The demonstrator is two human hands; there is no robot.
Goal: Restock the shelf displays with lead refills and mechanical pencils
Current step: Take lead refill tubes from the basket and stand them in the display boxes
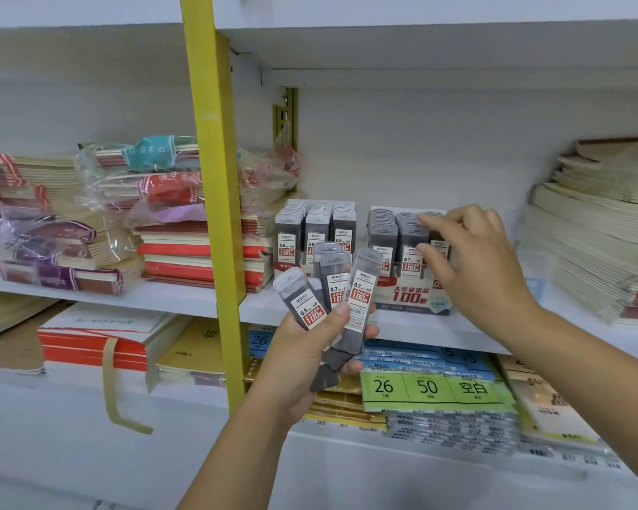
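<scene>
Lead refill cases point(337, 288): a fan of about four slim grey cases with red-and-white labels, held in front of the shelf edge, tops tilted up and outward. Labels readable on three: one 0.5 HB, two 0.7 HB.

Left hand point(310, 355): palm toward camera, fingers point(361, 331) wrapped round the lower ends of the fanned cases, thumb pressed across the front; clamped on them.

Right hand point(472, 263): reaching over the right display box point(413, 298), fingers curled downward and slightly apart at the right-hand column of that box. Fingertips touch or nearly touch the case tops there; whether a case is pinched, cannot tell.

Right display box: white front printed with a red "100", holding rows of upright 0.7 cases. Left display box point(315, 230): just beside it, three columns of 0.5 cases, upright.

Both boxes stand on the white shelf point(258, 305), right of a yellow upright post point(214, 185). Stacked notebooks point(199, 252), some in clear plastic wrap, lie left of the post; a pale paper stack point(597, 237) at far right. Lower shelf: packs with a green label point(435, 388) reading 26, 50.
</scene>
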